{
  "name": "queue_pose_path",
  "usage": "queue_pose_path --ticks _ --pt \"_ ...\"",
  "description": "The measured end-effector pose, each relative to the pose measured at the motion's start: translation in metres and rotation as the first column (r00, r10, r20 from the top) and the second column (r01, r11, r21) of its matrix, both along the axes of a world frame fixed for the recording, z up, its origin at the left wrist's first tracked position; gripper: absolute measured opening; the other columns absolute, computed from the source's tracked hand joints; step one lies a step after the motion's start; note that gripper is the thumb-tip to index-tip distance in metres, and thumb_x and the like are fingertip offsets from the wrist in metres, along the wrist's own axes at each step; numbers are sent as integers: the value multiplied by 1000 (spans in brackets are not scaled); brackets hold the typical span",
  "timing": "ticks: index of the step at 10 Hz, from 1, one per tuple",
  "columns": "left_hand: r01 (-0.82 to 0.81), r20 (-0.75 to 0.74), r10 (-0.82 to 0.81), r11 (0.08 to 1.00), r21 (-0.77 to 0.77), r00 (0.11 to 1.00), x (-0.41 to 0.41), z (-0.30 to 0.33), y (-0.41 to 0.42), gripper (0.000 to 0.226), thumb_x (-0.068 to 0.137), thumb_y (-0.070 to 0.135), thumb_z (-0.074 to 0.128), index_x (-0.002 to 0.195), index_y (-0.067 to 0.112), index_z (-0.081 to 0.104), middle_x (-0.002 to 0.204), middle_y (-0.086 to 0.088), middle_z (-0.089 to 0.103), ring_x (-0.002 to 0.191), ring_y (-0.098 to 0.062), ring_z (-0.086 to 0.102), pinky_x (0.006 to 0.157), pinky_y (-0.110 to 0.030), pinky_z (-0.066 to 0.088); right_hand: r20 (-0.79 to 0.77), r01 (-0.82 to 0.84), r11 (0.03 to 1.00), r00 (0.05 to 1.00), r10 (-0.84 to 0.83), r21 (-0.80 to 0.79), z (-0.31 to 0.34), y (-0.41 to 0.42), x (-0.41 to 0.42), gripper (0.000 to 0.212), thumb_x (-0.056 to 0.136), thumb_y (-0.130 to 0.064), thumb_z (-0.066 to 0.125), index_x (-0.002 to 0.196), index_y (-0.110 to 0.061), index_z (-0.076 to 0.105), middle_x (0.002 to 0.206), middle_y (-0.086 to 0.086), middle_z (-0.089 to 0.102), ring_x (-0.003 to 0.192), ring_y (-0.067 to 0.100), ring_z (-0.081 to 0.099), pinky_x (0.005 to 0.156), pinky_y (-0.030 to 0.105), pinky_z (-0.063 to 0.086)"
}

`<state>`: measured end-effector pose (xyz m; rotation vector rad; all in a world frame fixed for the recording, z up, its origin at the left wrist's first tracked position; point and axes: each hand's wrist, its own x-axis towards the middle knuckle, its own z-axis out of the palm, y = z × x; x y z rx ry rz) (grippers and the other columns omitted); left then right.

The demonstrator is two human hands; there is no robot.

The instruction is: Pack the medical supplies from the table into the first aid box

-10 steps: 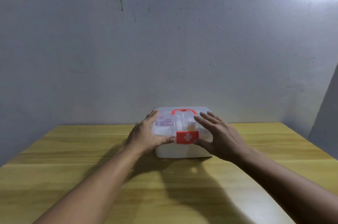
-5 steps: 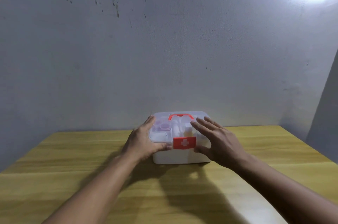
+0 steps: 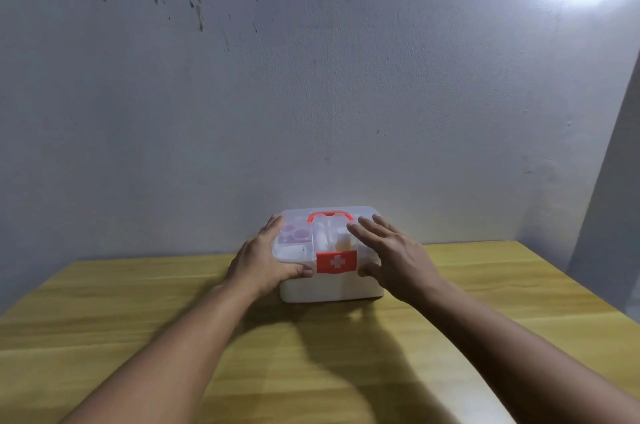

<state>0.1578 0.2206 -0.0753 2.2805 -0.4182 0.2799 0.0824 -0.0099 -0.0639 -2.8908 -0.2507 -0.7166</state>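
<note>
Centrally on the wooden table (image 3: 138, 312), close to the grey wall (image 3: 311, 94), sits the first aid box (image 3: 329, 288), its clear lid (image 3: 298, 243) down over small bottles and containers inside. A red latch (image 3: 336, 261) with a white cross sits at the front edge, and a red handle (image 3: 329, 216) lies on top. The left hand (image 3: 264, 259) grips the lid's left side, thumb pressed at the front edge. The right hand (image 3: 394, 257) has its fingers spread loose over the lid's right side, thumb at the front, clasping nothing.
</note>
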Motion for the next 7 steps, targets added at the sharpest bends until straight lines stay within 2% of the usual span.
queue_pose_path --ticks 3,4,5,6,7 --pt "-33 -44 35 998 49 998 29 -5 -12 117 52 55 84 149 39 22 143 -8 49 129 -29 48 104 -38 42 -9 40 999 999 -40 13 -6 -8 32 79 83 -30 70 147 -36 23 159 -9 23 148 16 11 105 45 43" --pt "-45 -53 49 996 77 997 33 -5 -10 116 54 55 84 149 40 19 144 -10 48 129 -30 47 104 -40 43 -5 24 1000 1000 -24 8 -8 -7 33 79 85 -30 68 148 -35 21 159 -8 21 148 16 9 106 42 42" --pt "-47 -35 53 989 143 998 31 -4 -13 117 59 56 81 151 35 11 152 -8 38 136 -31 38 106 -45 40 -10 34 999 999 -34 -28 -10 -7 31 84 87 -30 66 150 -32 11 162 -4 9 149 20 2 107 47 42" --pt "-129 -16 135 973 194 991 13 0 -22 127 72 53 74 150 20 -21 163 -7 -4 149 -27 9 116 -47 24 -28 108 993 994 -109 -38 -21 -3 19 106 85 -34 67 148 -25 -18 159 3 -23 147 28 -15 113 56 23" --pt "-202 14 203 959 197 979 -15 -15 -25 130 76 59 65 141 16 -39 158 -5 -27 150 -24 -6 119 -48 16 -82 233 966 971 -225 108 -47 -7 -4 112 86 -46 59 137 -15 -36 149 5 -40 143 27 -25 117 54 12"
